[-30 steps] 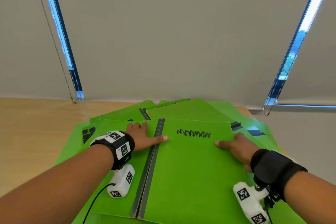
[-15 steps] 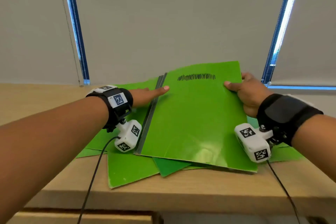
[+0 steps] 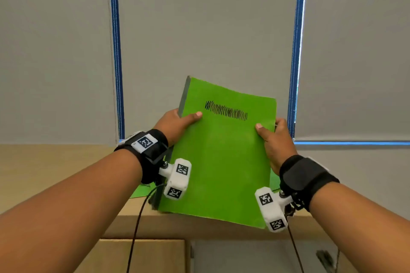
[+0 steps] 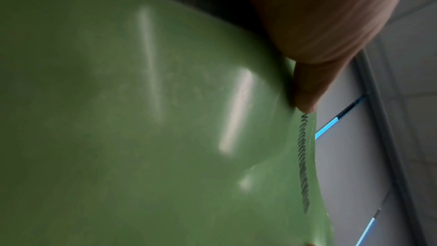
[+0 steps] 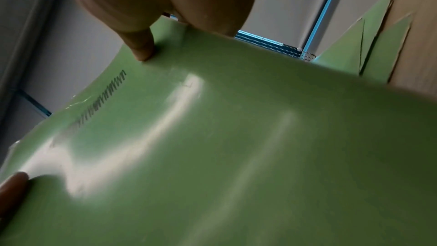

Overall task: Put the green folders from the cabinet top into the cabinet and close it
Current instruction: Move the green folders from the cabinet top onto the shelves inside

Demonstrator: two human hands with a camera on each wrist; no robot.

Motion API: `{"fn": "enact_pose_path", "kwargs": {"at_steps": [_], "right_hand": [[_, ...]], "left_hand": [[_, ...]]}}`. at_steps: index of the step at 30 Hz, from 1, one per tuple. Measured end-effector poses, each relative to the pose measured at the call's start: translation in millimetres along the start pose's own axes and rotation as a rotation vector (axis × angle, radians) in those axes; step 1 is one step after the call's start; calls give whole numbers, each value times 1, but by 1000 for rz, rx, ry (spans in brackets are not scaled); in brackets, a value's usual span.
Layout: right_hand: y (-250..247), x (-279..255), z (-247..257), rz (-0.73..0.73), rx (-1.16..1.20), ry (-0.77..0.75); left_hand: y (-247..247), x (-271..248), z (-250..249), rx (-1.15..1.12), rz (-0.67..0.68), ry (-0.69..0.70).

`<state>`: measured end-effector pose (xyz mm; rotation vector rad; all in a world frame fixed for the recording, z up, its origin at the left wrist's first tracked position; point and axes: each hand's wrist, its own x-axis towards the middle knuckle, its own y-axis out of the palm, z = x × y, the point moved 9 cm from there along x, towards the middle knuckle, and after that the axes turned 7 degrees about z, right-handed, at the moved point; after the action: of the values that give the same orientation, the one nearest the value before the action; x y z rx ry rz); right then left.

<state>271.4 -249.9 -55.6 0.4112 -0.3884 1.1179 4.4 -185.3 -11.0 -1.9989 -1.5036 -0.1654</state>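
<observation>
No readable text; only a black scribble [image 3: 226, 113] on the green folder [image 3: 219, 162].

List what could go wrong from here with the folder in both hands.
The green folder is gripped only near its top by the left hand and right hand; its unsupported lower part could flex or slip. Its bottom edge hangs close to the cabinet top, so it might snag other folders lying there.

Tilted green folder [image 3: 221, 157], black scribble
</observation>
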Motion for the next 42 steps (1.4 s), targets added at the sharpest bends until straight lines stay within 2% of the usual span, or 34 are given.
{"fn": "enact_pose_path", "kwargs": {"at_steps": [7, 10, 13, 17, 19, 25, 30, 32, 39, 42], "right_hand": [[-17, -40, 20, 64, -63, 17], [-17, -64, 2, 145, 35, 128], [-20, -85, -20, 224, 79, 171], [-42, -106, -60, 181, 55, 210], [-56, -118, -89, 147, 11, 258], [-77, -165, -168, 149, 60, 407], [-87, -193, -242, 127, 172, 539], [-87, -205, -265, 145, 202, 592], [-112, -238, -336, 191, 117, 778], [-124, -245, -364, 171, 74, 834]], "left_hand": [[-1, -62, -49, -317, -38, 124], [-2, -76, -47, -386, -102, 150], [9, -85, -31, -364, -150, 143], [35, -95, 13, -174, -258, 76], [57, -101, 48, -93, -266, 14], [118, -129, 141, -119, -211, -198], [145, -144, 152, -39, -235, -84], [156, -156, 171, -2, -254, -61], [203, -196, 273, 68, -170, -321], [224, -196, 302, 95, -149, -381]]}}
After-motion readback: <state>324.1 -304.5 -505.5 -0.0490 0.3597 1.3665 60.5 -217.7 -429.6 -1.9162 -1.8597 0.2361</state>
